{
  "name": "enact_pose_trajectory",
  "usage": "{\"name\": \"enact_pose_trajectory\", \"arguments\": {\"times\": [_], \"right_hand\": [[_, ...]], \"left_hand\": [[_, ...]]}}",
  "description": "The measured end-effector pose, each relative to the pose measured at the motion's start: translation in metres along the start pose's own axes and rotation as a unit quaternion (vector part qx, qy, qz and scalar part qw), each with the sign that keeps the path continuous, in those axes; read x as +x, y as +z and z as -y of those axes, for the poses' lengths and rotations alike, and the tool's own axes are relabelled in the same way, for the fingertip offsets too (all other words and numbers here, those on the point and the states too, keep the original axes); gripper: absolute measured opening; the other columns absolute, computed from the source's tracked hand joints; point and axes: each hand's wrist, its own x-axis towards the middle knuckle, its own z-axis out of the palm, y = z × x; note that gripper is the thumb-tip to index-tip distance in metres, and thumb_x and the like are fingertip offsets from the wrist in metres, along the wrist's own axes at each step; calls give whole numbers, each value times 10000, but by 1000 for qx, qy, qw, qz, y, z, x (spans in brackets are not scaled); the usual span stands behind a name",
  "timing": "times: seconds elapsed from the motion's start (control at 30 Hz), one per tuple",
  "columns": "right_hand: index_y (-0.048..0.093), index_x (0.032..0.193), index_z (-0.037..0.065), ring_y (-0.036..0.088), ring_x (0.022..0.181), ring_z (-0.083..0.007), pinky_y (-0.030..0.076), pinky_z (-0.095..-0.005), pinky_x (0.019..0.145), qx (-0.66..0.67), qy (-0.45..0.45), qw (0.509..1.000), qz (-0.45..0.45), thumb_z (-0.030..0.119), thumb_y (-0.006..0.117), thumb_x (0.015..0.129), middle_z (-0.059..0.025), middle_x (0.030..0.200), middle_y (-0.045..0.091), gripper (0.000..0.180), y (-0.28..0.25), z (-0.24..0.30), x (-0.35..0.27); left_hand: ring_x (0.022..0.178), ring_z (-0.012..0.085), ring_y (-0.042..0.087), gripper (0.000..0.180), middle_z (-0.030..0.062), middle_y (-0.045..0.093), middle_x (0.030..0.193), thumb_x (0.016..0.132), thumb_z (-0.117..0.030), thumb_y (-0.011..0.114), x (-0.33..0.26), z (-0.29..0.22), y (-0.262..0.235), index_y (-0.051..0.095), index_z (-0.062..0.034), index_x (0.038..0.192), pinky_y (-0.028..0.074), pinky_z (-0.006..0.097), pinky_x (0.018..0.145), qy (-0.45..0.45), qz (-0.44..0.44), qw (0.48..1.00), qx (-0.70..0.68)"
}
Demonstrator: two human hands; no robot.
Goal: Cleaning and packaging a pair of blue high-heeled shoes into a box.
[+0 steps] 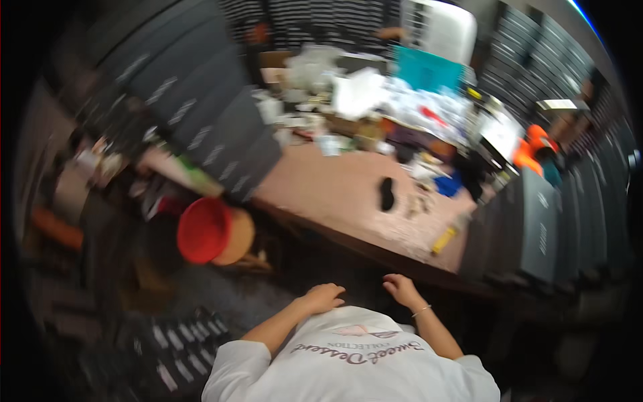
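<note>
The picture is blurred. My left hand (325, 295) lies against the front of my white printed shirt (355, 355), fingers bent, with nothing visible in it. My right hand (402, 289), a thin bracelet on its wrist, hovers just short of the near edge of a brown table (335, 194), fingers loosely apart and holding nothing. Nearest on the table are a small black oval object (386, 193) and a yellow stick-like item (443, 240).
Stacks of dark grey boxes rise at the left (201, 120) and right (542, 228). A red round stool or tub (204, 230) stands below the left table corner. The table's far end is cluttered with white packets and a teal box (429, 70). A person in stripes (315, 20) stands beyond.
</note>
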Motion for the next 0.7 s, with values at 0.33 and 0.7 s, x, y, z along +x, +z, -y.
{"name": "enact_pose_trajectory", "arguments": {"times": [0.33, 0.7], "right_hand": [[584, 1176, 41, 542, 672, -242, 449, -351, 612, -112, -544, 831, -36, 59, 684, 806, -127, 834, 580, 384, -54, 406, 244], [217, 1472, 188, 152, 1414, -370, 168, -559, 1122, -351, -673, 560, -331, 326, 834, 641, -179, 1519, 163, 1044, 6, 780, 197]], "left_hand": [[1064, 364, 568, 421, 217, 595, 1116, 878, -298, 589, -78, 95, -35, 561, -38, 1208, 458, 445, 900, -94, -268, 955, -87], [1042, 381, 579, 455, 232, 601, 1119, 889, -332, 577, -87, 139, -18, 551, -26, 1224, 467, 426, 882, -99, -363, 906, -196]]}}
